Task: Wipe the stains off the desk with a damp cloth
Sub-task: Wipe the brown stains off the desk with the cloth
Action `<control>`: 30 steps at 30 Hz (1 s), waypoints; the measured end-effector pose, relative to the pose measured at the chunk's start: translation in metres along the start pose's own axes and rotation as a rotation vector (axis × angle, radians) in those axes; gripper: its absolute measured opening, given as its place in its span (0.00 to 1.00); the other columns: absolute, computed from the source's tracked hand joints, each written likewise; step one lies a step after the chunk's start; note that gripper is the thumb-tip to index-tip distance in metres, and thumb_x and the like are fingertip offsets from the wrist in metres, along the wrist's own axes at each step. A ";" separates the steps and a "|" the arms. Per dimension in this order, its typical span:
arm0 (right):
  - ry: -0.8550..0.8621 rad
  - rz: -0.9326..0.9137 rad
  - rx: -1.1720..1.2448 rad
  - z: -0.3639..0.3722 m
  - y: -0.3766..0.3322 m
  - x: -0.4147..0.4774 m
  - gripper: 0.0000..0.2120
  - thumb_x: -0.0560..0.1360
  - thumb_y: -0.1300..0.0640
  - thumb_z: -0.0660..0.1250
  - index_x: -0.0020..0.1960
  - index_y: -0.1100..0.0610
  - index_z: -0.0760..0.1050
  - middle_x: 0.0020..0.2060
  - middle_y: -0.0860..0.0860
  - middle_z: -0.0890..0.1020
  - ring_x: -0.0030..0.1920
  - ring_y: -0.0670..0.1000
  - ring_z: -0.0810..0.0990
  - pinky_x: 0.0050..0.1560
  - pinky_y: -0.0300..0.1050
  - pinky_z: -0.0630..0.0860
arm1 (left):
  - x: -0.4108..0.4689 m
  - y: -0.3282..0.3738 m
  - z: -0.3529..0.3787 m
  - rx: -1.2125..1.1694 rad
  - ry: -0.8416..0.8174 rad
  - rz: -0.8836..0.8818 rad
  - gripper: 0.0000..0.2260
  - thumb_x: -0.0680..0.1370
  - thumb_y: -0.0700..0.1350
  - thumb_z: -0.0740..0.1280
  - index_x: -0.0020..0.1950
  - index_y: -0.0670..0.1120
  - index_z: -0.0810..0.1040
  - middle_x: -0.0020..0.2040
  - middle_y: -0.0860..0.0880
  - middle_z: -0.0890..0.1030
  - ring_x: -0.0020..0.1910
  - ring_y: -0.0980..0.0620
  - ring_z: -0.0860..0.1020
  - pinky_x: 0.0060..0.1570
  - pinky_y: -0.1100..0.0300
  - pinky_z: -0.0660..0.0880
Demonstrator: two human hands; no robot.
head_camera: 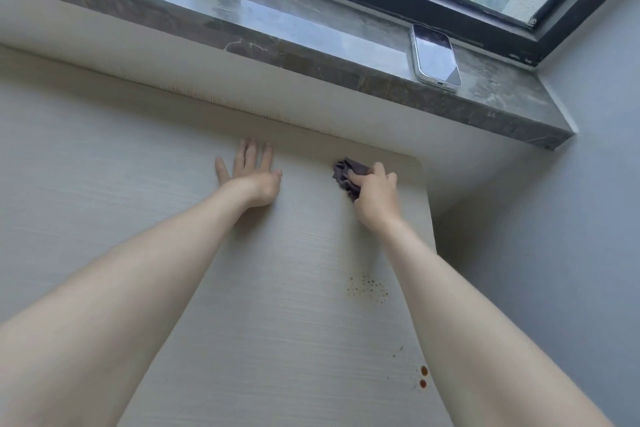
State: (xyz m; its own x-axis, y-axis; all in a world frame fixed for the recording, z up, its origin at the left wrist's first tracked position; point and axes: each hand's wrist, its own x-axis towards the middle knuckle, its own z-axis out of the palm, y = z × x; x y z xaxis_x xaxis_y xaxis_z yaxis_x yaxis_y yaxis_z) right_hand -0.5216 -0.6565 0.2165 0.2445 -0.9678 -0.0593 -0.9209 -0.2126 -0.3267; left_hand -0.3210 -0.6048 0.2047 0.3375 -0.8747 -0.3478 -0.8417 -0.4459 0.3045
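Note:
A pale wood-grain desk [104,184] fills the view. My right hand [375,191] grips a crumpled dark grey cloth [346,172] and holds it against the desk near the far right corner. My left hand [251,173] rests flat on the desk with fingers spread, to the left of the cloth. A patch of small brown speckled stains [367,288] lies nearer to me, beside my right forearm. Two round brown drops [423,376] sit close to the desk's right edge.
A dark marble windowsill [311,55] runs behind the desk, above a pale back panel. A white smartphone [435,57] lies face up on the sill at the right. A grey wall [571,218] stands right of the desk. The window is above.

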 end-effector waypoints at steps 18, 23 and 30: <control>0.033 0.000 -0.028 -0.006 0.011 -0.026 0.25 0.75 0.66 0.61 0.68 0.47 0.72 0.51 0.52 0.64 0.56 0.56 0.64 0.52 0.50 0.72 | 0.000 -0.002 0.003 -0.008 0.023 0.002 0.25 0.82 0.54 0.45 0.78 0.52 0.42 0.77 0.51 0.37 0.75 0.53 0.34 0.70 0.41 0.35; 0.016 -0.019 -0.049 -0.006 -0.007 -0.041 0.24 0.76 0.67 0.60 0.68 0.50 0.71 0.53 0.54 0.66 0.57 0.57 0.64 0.48 0.49 0.71 | 0.000 0.000 0.002 -0.012 0.029 0.005 0.25 0.82 0.53 0.46 0.78 0.52 0.43 0.78 0.51 0.38 0.75 0.53 0.35 0.70 0.40 0.35; 0.024 0.032 0.015 -0.014 0.021 -0.025 0.18 0.77 0.60 0.62 0.67 0.51 0.73 0.53 0.54 0.68 0.52 0.52 0.68 0.47 0.46 0.69 | 0.000 -0.002 -0.001 -0.023 0.012 0.020 0.25 0.82 0.54 0.46 0.78 0.52 0.43 0.78 0.50 0.38 0.75 0.53 0.35 0.70 0.40 0.35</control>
State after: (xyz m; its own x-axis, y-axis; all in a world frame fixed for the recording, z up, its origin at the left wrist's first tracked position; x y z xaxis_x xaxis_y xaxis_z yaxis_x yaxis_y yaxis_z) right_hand -0.5516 -0.6391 0.2238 0.2072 -0.9772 -0.0473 -0.9236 -0.1794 -0.3388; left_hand -0.3194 -0.6038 0.2047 0.3263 -0.8856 -0.3306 -0.8383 -0.4327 0.3318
